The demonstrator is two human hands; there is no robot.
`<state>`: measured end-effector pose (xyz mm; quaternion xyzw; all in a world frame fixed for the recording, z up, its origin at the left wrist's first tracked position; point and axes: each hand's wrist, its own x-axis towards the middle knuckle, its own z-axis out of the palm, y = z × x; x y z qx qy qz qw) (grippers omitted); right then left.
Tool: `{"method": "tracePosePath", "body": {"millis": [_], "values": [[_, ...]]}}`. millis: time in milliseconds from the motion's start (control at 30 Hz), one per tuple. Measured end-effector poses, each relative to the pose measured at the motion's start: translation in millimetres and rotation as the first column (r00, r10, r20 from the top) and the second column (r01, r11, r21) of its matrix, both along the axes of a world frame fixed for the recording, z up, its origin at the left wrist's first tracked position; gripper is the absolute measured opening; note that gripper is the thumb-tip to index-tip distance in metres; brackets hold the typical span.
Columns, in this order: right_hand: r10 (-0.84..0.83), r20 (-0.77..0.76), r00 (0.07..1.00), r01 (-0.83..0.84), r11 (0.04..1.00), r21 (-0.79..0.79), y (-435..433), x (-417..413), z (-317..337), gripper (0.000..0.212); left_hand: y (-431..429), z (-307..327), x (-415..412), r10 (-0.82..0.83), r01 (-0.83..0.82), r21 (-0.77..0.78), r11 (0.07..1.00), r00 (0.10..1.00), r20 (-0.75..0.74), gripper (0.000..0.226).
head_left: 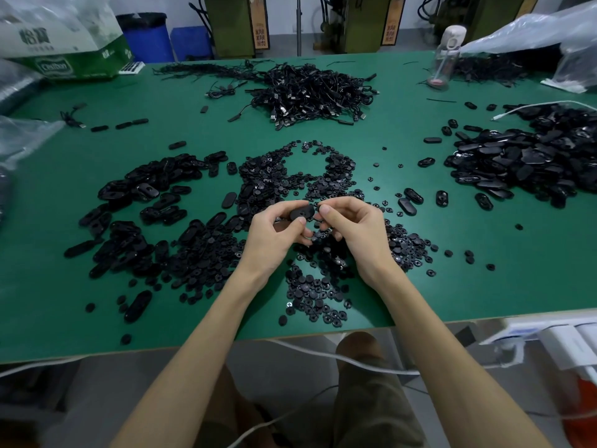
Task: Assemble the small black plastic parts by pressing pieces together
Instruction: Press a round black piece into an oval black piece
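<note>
Black plastic, oval and flat, the shell (301, 213) sits just above the middle of the frame, held over the green table (420, 286). Its long axis runs left to right with the right end a little higher, and its broad face, with a small hole at the centre, is turned up toward the camera. The left hand (274, 234) grips it, fingers curled under and thumb on the near edge. The right hand (352, 227) is closed in a pinch, thumb and forefinger holding a small black piece (319, 207) at the shell's right end. Beneath both hands spreads a heap of small round pieces (290, 176). Oval shells lie heaped at left of centre (145, 205) and at the right edge (517, 156). A tangle of black USB cables (310, 88) lies in the upper middle. A clear plastic bag (533, 30) at upper right lies open on the table with dark cables beside its mouth. A clear bottle (444, 56) with a pale lid stands beside it. At upper left, a green-and-white carton (74, 56) carries Chinese characters and a word that may read "Oatbon". A blue bin (145, 37) with a black liner stands behind the table. Vertical signs (262, 27) on the far machines are too small to read.
</note>
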<state>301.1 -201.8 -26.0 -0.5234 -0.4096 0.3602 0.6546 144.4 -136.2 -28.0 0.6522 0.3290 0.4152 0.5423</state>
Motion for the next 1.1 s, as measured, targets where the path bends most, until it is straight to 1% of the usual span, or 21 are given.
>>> {"method": "tracePosePath", "body": {"millis": [100, 167, 300, 400, 500, 600, 700, 800, 933, 1033, 1100], "values": [[0.011, 0.025, 1.0, -0.011, 1.0, 0.006, -0.3, -1.8, 0.6, 0.003, 0.0, -0.9, -0.4, 0.007, -0.007, -0.022, 1.0, 1.0, 0.007, 0.014], [0.025, 0.047, 0.999, -0.025, 1.0, 0.006, -0.8, -3.0, 1.2, 0.005, -0.1, -0.8, -0.7, 0.007, -0.007, -0.029, 1.0, 1.0, 0.015, 0.011], [0.033, 0.065, 0.997, -0.033, 0.999, 0.011, -0.7, -3.4, 2.4, 0.008, -1.7, 1.6, -1.3, 0.009, -0.008, -0.025, 1.0, 0.999, 0.039, 0.019], [0.031, 0.089, 0.996, -0.031, 1.0, 0.004, -0.1, -3.2, 1.5, 0.006, -2.0, 3.1, -1.0, -0.02, 0.019, 0.04, 0.999, 1.0, 0.014, 0.033], [0.024, 0.088, 0.996, -0.025, 1.0, 0.012, -0.6, -2.9, 1.3, 0.005, -1.8, 3.0, -0.6, -0.042, 0.042, 0.055, 0.998, 0.999, -0.001, 0.031], [0.005, 0.051, 0.999, -0.006, 1.0, 0.01, -1.2, -1.9, 1.7, 0.005, -0.9, 1.1, -0.3, 0.007, -0.007, 0.009, 1.0, 0.999, 0.035, 0.018], [-0.029, 0.022, 0.999, 0.029, 1.0, 0.011, -2.1, -0.6, 1.8, 0.005, -0.6, 0.3, -0.5, 0.047, -0.042, -0.052, 0.998, 0.995, 0.088, 0.013], [-0.082, 0.009, 0.997, 0.082, 0.994, 0.071, -3.0, -0.4, 2.8, 0.006, -0.6, 1.2, -0.6, 0.061, -0.048, -0.09, 0.995, 0.988, 0.144, 0.015], [-0.058, 0.049, 0.997, 0.052, 0.993, 0.106, -3.9, -1.9, 4.1, 0.006, 0.6, 1.3, -1.9, 0.097, -0.06, -0.164, 0.985, 0.969, 0.226, 0.02], [-0.043, 0.071, 0.997, 0.035, 0.994, 0.104, -4.3, -3.2, 5.1, 0.006, 2.2, 0.1, -2.5, 0.125, -0.08, -0.19, 0.978, 0.964, 0.236, 0.022], [-0.065, 0.122, 0.99, 0.053, 0.994, 0.096, -3.7, -4.3, 4.1, 0.006, 3.0, -0.1, -3.0, 0.131, -0.091, -0.186, 0.978, 0.968, 0.215, 0.022]]}}
